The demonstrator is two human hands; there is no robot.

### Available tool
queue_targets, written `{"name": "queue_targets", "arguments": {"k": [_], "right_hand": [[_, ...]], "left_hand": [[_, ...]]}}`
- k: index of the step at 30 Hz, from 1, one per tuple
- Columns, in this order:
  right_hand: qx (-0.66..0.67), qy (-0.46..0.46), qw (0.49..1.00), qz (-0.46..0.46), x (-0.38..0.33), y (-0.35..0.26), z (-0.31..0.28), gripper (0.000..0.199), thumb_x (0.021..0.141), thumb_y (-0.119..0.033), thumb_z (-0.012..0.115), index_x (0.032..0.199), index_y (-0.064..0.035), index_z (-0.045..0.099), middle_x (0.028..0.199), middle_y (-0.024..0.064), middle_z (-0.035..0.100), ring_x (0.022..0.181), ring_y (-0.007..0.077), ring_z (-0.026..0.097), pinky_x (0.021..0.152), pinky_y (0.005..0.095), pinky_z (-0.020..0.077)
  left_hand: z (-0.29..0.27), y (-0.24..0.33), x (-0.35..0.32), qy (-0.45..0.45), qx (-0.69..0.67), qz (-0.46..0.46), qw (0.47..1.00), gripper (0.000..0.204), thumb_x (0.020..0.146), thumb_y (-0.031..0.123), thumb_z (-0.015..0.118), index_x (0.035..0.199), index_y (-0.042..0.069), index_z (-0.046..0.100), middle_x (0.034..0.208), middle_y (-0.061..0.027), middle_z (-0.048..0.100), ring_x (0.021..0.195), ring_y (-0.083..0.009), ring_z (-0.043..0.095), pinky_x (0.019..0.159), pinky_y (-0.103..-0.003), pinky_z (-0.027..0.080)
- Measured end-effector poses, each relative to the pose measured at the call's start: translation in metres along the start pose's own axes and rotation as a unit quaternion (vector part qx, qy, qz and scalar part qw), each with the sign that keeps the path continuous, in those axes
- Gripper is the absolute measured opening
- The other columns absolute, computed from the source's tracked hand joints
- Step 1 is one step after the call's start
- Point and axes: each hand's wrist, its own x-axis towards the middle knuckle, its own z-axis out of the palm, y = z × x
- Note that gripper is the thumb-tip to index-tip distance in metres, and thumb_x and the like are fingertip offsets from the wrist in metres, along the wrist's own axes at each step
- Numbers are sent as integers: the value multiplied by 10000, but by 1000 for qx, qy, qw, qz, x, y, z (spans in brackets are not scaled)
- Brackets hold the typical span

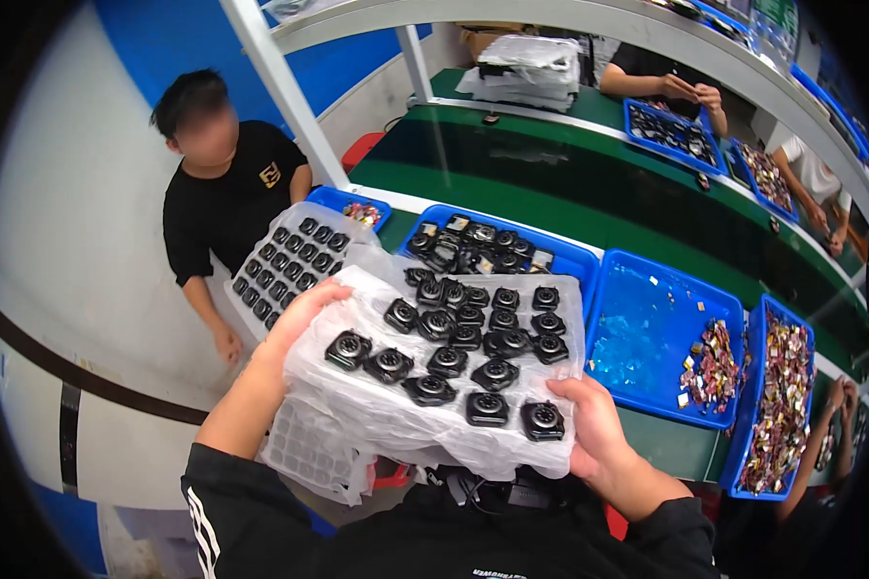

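My left hand point(299, 314) grips the far left edge of a tray lined with a thin white sheet point(357, 410). My right hand point(601, 429) closes on its right edge, thumb on top, the other fingers hidden underneath. Loose black smartwatch cases point(447, 362) lie scattered over the sheet, some bunched toward the far side. Just beyond is a blue bin point(574, 256) heaped with more black watch cases point(473, 241); the held tray's far edge partly covers it. Whether the tray rests on anything is hidden.
At left a person point(227, 193) stands beside a clear tray of watch cases point(285, 270). An empty clear tray point(304, 449) sits lower. Right are a blue bin point(628, 386) with small coloured pieces and a fuller one point(780, 405). Others work across the green bench point(550, 183); a metal frame point(294, 96) rises nearby.
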Motion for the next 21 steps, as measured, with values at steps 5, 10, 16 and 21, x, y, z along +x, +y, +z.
{"name": "queue_targets", "arguments": {"k": [5, 10, 16, 21], "right_hand": [[107, -51, 988, 99, 6, -2, 16, 446, 871, -187, 432, 1243, 55, 464, 1196, 222, 574, 1083, 355, 580, 973, 486, 453], [162, -93, 978, 91, 1, -4, 45, 433, 927, -210, 366, 1246, 61, 475, 1236, 189, 565, 1145, 322, 545, 1024, 465, 398], [239, -123, 955, 124, 4, 12, 59, 430, 964, -247, 340, 1270, 31, 461, 1239, 166, 561, 1160, 309, 533, 1025, 458, 396], [262, -142, 944, 139, -7, 12, 64, 444, 1012, -309, 374, 1319, 11, 398, 1305, 132, 509, 1205, 268, 499, 1044, 455, 385]], "left_hand": [[24, 15, 13, -41, -51, 86, 994, 498, 887, 63, 479, 1376, 75, 386, 1240, -135, 558, 1096, -290, 587, 945, -451, 483], [43, 17, 11, -49, -179, 162, 969, 450, 972, 374, 422, 1265, 40, 494, 1140, -181, 619, 1011, -322, 625, 902, -475, 505], [32, -17, 44, 49, -204, 486, 849, 490, 956, 497, 417, 1127, 60, 559, 1182, -142, 595, 1087, -264, 568, 939, -457, 474], [1, -12, 76, 10, -192, 532, 825, 482, 948, 523, 430, 1078, 80, 567, 1159, -104, 586, 1072, -229, 549, 931, -423, 474]]}}
